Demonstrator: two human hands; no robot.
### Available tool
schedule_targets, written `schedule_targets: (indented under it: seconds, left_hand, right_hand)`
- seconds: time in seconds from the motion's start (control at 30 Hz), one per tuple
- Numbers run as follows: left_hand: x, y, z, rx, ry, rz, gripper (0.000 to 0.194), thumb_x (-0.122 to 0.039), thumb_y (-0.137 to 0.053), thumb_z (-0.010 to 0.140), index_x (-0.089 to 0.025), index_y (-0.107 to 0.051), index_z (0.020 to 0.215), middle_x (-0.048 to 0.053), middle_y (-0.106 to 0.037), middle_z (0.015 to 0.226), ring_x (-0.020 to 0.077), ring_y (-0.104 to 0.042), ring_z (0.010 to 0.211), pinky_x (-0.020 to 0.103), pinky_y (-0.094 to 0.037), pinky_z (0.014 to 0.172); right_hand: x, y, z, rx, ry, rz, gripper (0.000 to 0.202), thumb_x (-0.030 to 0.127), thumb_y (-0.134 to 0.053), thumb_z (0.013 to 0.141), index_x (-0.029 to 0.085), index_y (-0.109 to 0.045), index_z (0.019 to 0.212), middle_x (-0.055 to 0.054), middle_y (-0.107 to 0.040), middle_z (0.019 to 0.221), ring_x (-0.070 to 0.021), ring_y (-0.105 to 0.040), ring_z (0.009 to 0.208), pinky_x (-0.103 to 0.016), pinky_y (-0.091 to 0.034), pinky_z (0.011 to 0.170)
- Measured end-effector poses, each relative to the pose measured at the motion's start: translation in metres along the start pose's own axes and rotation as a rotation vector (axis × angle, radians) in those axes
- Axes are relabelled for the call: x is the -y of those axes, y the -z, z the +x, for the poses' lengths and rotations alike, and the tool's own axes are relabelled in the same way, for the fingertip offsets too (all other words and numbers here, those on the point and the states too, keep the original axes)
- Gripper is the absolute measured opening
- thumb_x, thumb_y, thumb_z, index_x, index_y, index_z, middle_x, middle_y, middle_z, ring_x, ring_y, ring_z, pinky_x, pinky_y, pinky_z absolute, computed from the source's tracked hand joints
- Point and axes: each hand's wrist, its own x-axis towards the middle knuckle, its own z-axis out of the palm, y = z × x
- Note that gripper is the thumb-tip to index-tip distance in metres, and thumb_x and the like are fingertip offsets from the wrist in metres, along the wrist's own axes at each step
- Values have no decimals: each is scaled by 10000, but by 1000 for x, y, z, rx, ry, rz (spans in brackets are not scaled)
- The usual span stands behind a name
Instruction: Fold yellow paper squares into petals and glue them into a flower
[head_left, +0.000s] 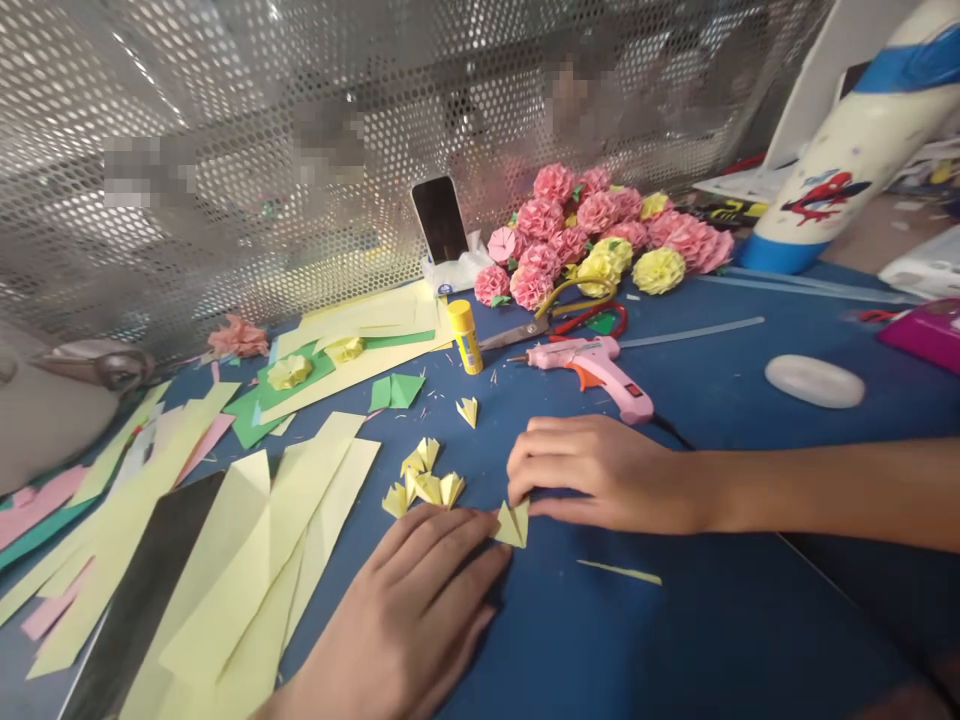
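A small folded yellow paper piece (512, 524) is held low over the blue table between my hands. My right hand (592, 475) pinches its upper right corner, fingers curled. At its left corner are the closed fingertips of my left hand (427, 600), palm down; the thumb's grip is partly hidden. Just beyond my left hand lies a cluster of folded yellow petals (426, 487), with a single petal (467, 411) farther off. A thin yellow paper strip (619, 572) rests below my right hand.
Beyond my hands are a pink glue gun (592, 368), a glue stick (465, 338), scissors (517, 333) and pink and yellow paper flowers (570, 235). Yellow paper strips (262, 560) cover the left. A phone (439, 220) leans near the perforated screen; a bottle (840, 150) stands right.
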Motion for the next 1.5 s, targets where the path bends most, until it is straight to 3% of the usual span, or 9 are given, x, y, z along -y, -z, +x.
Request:
schedule_targets:
  seconds: [0.13, 0.27, 0.43, 0.57, 0.8, 1.03, 1.17, 1.3, 1.5]
  left_hand:
    - [-7, 5, 6, -4, 98, -129, 179, -144, -514, 1014, -183, -641, 1134, 39, -721, 1075, 167, -649, 1014, 326, -478, 982]
    - [-14, 7, 12, -9, 238, -173, 97, -211, -595, 989, -196, -612, 1083, 31, -690, 970, 180, -639, 898, 313, -510, 821]
    - [-16, 5, 21, 27, 284, -252, 26, -216, -656, 947, -194, -656, 932, 23, -662, 958, 170, -636, 907, 289, -518, 828]
    - [-11, 3, 21, 36, 284, -318, 142, -199, -640, 951, -186, -667, 813, 17, -657, 899, 164, -634, 883, 297, -498, 853]
    - [-6, -1, 14, 59, 273, -346, 65, -189, -749, 881, -204, -707, 835, 0, -676, 942, 166, -633, 941, 300, -455, 911]
    - [-7, -2, 13, 94, 264, -248, 148, -268, -640, 970, -144, -664, 893, 23, -662, 962, 181, -637, 925, 402, -511, 902]
    - [-9, -3, 14, 107, 266, -179, 132, -269, -626, 978, -143, -663, 974, 48, -668, 1062, 196, -647, 997, 419, -533, 920]
    - [-11, -5, 14, 115, 280, -128, 131, -263, -626, 979, -146, -662, 1027, 60, -661, 1122, 203, -646, 1027, 421, -544, 920]
    - [-13, -9, 14, 117, 310, -66, 171, -282, -621, 985, -149, -650, 1088, 65, -660, 1130, 197, -657, 995, 408, -561, 890]
  right_hand:
    - [3, -1, 1, 36, 23, 58, 123, 220, -581, 1002, 171, -692, 983, -35, -671, 971, -163, -561, 926, -286, -436, 827]
    - [11, -3, 0, 53, 80, 24, 131, 243, -604, 993, 173, -710, 959, -28, -667, 931, -161, -558, 909, -277, -439, 820]
    - [18, -7, -1, 36, 152, -38, 152, 237, -594, 997, 166, -714, 936, -41, -674, 932, -165, -550, 897, -278, -436, 802]
    - [16, -9, -3, 37, 258, -102, 212, 241, -522, 1032, 164, -719, 1011, -69, -694, 1013, -182, -556, 934, -309, -427, 823]
    - [16, -8, -3, 74, 416, -149, 366, 289, -353, 1092, 187, -704, 1082, -76, -715, 1066, -176, -593, 977, -315, -428, 818]
    - [17, -9, -3, 31, 442, -186, 358, 279, -370, 1088, 161, -707, 1059, -71, -709, 931, -170, -596, 875, -296, -433, 757]
    - [16, -9, -3, 25, 489, -226, 347, 251, -366, 1089, 147, -696, 1102, -75, -710, 931, -173, -607, 886, -303, -432, 759]
    - [16, -7, -2, 45, 548, -280, 254, 223, -449, 1071, 218, -674, 1189, -31, -730, 952, -153, -624, 897, -300, -407, 725]
    - [15, -7, -4, 71, 537, -299, 210, 232, -502, 1052, 208, -693, 1135, -36, -725, 961, -160, -625, 918, -315, -401, 717]
